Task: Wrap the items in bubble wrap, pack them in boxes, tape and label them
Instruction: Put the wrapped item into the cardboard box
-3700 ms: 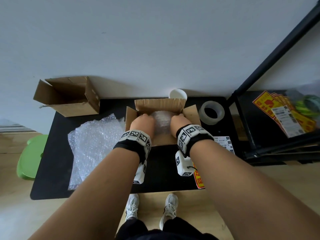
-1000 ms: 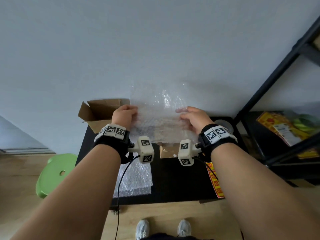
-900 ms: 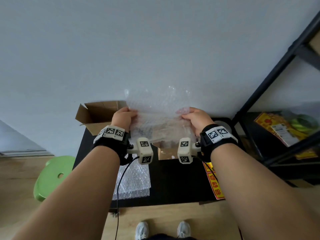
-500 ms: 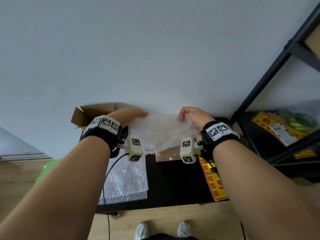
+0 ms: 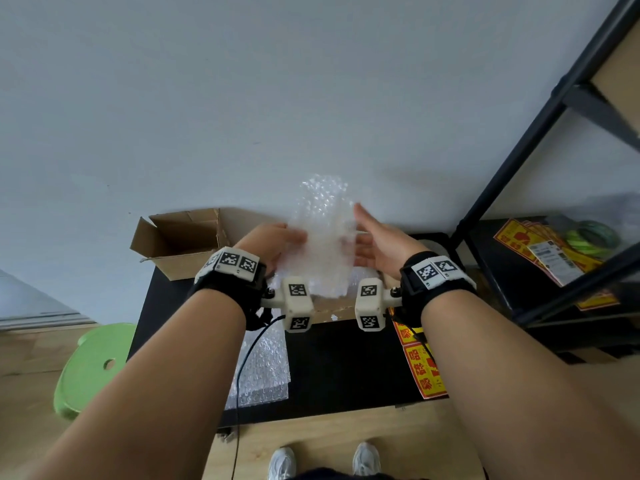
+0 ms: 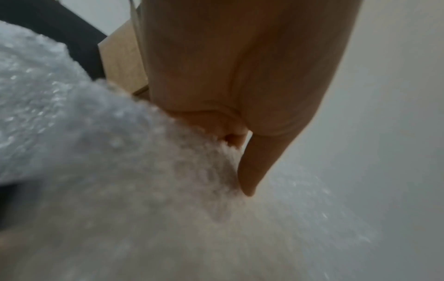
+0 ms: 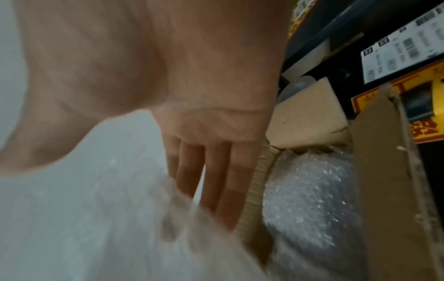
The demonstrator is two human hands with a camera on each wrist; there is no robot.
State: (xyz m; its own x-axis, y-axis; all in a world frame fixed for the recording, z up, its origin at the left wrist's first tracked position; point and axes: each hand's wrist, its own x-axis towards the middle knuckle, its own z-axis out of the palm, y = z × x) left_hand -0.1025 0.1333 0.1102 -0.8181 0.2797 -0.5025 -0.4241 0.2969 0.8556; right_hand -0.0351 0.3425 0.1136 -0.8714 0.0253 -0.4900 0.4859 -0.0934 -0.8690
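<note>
I hold a folded sheet of bubble wrap upright in the air between my two hands, above the black table. My left hand lies flat against its left side; in the left wrist view one straight finger shows beside the bubble wrap. My right hand presses the other side with straight fingers. Below them stands the open cardboard box, mostly hidden in the head view. A bubble-wrapped item sits inside it.
A second open box lies at the table's back left. More bubble wrap lies at the front left, yellow-red labels at the front right. A black shelf with labels stands right; a green stool stands left.
The sheet was held spread wide by its edges; now it is folded narrow and my hands have come together, flat against its sides.
</note>
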